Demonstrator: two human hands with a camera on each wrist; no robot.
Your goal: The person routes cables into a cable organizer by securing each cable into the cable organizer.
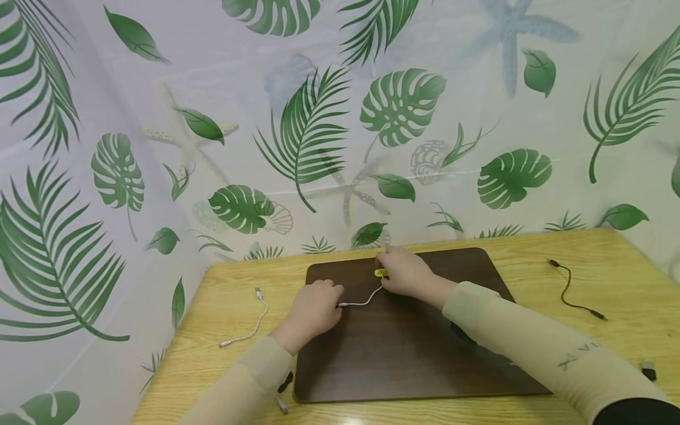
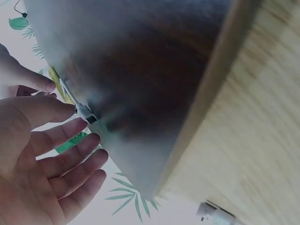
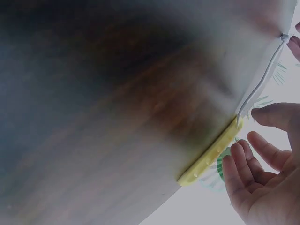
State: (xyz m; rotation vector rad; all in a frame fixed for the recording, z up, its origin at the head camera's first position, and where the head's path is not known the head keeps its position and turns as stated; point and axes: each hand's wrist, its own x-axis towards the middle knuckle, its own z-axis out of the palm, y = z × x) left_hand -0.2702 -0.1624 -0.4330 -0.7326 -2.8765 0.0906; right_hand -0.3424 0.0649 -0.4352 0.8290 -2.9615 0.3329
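Observation:
Fingertips of my left hand (image 1: 317, 308) pinch the plug end of a short white USB cable (image 1: 362, 304) over a dark brown board (image 1: 388, 360). In the left wrist view the metal-tipped plug (image 2: 86, 114) shows at the thumb and index finger, the other fingers spread. From there the cable runs to a yellow strip (image 3: 211, 157) with small bumps, near the board's far edge. My right hand (image 1: 406, 271) is beside this strip, its thumb and fingers apart and loosely bent in the right wrist view. The cable's other end meets the strip's upper end.
Another white cable (image 1: 260, 319) lies on the wooden table (image 1: 228, 283) at the left, a black cable (image 1: 568, 289) at the right. A small dark adapter (image 1: 649, 370) is near the right edge. A black connector (image 1: 285, 382) and white plug (image 1: 281, 405) lie by the board's left corner.

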